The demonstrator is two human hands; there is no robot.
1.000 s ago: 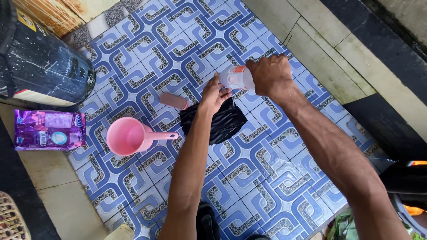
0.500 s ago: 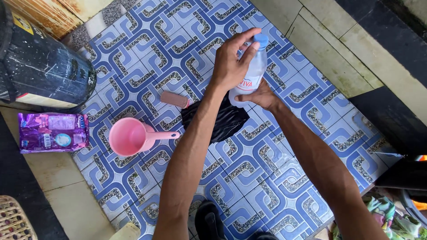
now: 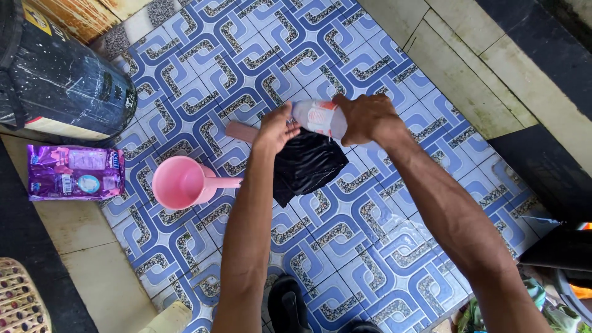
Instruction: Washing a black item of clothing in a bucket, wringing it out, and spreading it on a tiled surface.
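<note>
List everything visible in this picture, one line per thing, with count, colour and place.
clear plastic bottle: one, clear with a red-and-white label, tilted on its side in the right hand, above the cloth
black wet cloth: one, black, on the tiles under both hands
pink plastic dipper: one, pink, left of the cloth
pink brush: one, dusty pink, beside the left hand
purple sachet pack: one, purple, on the concrete edge at left
black drum: one, black, top left
woven basket: one, tan, bottom-left corner
patterned floor tiles: blue and white, centre
left hand: at the bottle's mouth
right hand: gripping the bottle
</note>
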